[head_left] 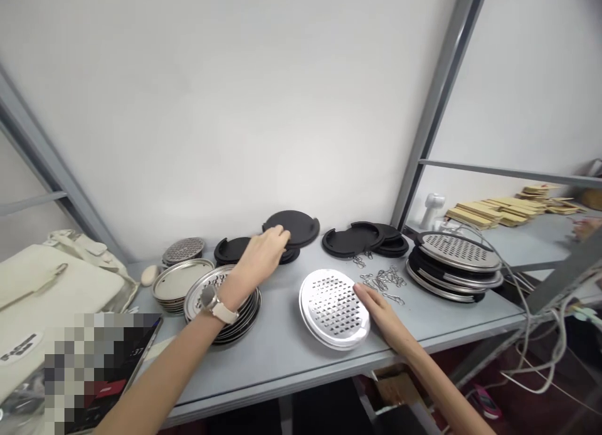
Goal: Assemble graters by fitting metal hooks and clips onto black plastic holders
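Note:
My left hand [263,252], with a watch on its wrist, reaches toward the wall and pinches the near edge of a round black plastic base [292,227]. That base is raised above another black one [290,256] behind my fingers. My right hand [376,306] grips the right edge of a shiny round grater plate [335,306] full of small slots, tilted above the table's front. Under my left forearm sits a stack of round metal grater plates [221,278]. More black bases [353,241] lie by the wall, with metal clips [383,278] in front of them.
Cream-coloured discs [183,279] are stacked at left beside a pale computer mouse [150,275]. A white bag [61,284] and a phone [126,360] lie further left. Assembled graters [454,266] stand stacked at right, near loose cables [529,316]. Metal posts [442,103] frame the grey table [277,360].

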Demonstrator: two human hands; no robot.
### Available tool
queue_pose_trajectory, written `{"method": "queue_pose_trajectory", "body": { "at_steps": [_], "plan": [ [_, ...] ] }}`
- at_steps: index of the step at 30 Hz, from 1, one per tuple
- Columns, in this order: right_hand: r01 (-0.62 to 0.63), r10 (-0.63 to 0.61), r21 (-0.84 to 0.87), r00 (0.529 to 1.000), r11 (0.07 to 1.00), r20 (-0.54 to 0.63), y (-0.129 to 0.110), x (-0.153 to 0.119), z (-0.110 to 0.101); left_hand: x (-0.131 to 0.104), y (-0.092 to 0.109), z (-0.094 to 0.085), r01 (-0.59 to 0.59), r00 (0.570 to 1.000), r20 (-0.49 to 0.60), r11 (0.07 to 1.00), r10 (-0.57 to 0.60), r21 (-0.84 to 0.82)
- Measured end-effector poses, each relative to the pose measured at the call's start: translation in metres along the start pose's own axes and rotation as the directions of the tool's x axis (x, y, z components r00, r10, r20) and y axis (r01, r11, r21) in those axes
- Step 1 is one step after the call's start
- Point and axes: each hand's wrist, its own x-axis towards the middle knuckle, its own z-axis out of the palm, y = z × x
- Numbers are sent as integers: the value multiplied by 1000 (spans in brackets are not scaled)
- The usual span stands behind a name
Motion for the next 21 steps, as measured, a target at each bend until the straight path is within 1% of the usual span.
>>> {"method": "queue_pose_trajectory", "body": {
  "at_steps": [3,5,7,9,11,14,17,18,21],
  "plan": [
    [-169,164,106,985,980,54,5,-20,-15,-19,7,12,-121,992,35,991,123,-50],
    [-269,266,124,963,955,39,5,-35,-29,-32,10,24,-195,976,74,972,206,-132],
    [-289,290,143,957,947,12,-1,-45,-43,-43,13,37,-254,951,113,937,287,-240],
    [-290,295,167,956,942,-2,-10,-49,-53,-52,19,48,-255,940,129,899,318,-356],
    [-272,282,196,959,942,-25,-16,-46,-59,-59,28,58,-211,947,124,864,297,-458],
    [-232,254,181,961,956,-113,-13,-33,-59,-64,42,68,-126,971,98,812,220,-570],
    [-234,236,35,950,972,-204,-3,-23,-51,-64,51,78,-64,983,90,764,158,-642],
    [-238,227,-25,950,971,-216,-1,-21,-47,-63,53,82,-47,986,94,757,141,-652],
    [-240,196,-162,950,957,-244,-2,-19,-37,-57,57,93,7,988,122,776,90,-630]
  ]
}}
